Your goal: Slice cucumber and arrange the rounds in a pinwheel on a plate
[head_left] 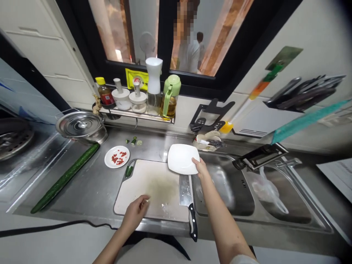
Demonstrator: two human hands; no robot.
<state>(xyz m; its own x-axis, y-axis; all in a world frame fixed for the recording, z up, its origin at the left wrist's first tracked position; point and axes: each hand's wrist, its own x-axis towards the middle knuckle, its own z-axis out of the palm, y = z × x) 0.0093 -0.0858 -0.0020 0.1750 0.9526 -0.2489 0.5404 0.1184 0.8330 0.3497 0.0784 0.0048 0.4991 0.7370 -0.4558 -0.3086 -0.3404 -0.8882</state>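
Mostly face up, squarish plate [181, 158], in right hand [200, 168]

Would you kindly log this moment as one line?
right hand: holding white plate | left hand: over cutting board | knife: along board's right edge

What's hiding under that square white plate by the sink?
The off-white cutting board and the black-handled steel knife peek out below the square white plate. The plate covers the board's far right corner, so I can't see what else is under there.
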